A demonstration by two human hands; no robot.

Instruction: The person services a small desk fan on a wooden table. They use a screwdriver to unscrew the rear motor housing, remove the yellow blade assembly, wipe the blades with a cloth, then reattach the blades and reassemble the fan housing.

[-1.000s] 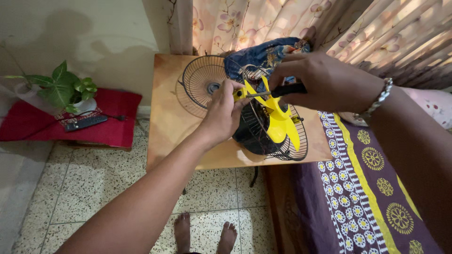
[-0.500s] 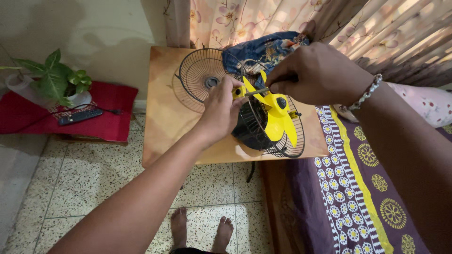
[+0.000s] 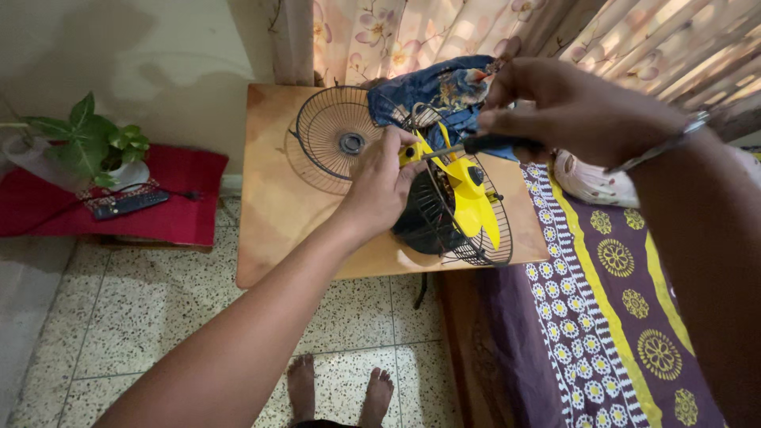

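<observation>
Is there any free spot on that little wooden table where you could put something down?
The table is bare along its left strip and front-left corner, between the loose grille and the near edge. The right half is crowded: the fan, blue cloth, the left hand and the right hand with its screwdriver.

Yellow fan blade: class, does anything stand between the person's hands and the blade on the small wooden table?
Nothing visible does. The left hand already rests on the yellow fan blade, and the right hand holds a screwdriver right above it. The removed front grille lies behind, out of the way.
</observation>
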